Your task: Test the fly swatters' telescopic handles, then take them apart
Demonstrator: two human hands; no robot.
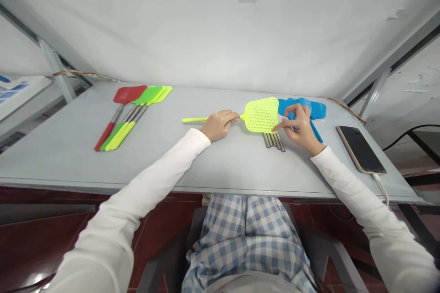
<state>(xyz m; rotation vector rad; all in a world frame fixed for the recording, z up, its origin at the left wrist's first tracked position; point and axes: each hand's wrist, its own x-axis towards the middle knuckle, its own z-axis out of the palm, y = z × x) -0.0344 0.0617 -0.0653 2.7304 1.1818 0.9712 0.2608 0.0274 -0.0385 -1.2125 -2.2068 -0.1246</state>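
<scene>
A yellow fly swatter is gripped in the closed left hand; its head is touched by the half-open right hand.

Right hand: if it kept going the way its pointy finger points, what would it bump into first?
The right hand would meet the yellow plastic fly swatter head first. Its pointing fingertip is right at that mesh edge, maybe already touching, but this view can't quite show.
</scene>
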